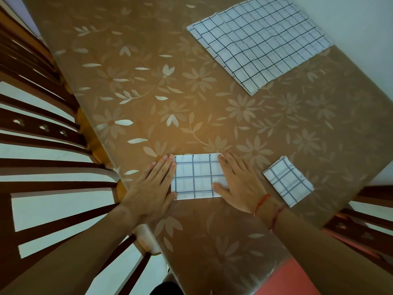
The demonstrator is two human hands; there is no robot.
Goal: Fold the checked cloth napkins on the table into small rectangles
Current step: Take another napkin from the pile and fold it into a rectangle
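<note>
Left hand (157,184) and right hand (238,184), flat with fingers straight, press a folded napkin (195,177) between them. One finished rectangle (288,180) lies right of the right hand; unfolded napkins (259,43) lie well beyond, not yet done.

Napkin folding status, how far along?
Done: one small folded white checked cloth rectangle, set aside at right. In hand: left hand and right hand press flat on a second folded checked napkin. Left: the large unfolded checked cloths at the far side.

Flat hands (157,184) press folded napkin (196,177)
</note>
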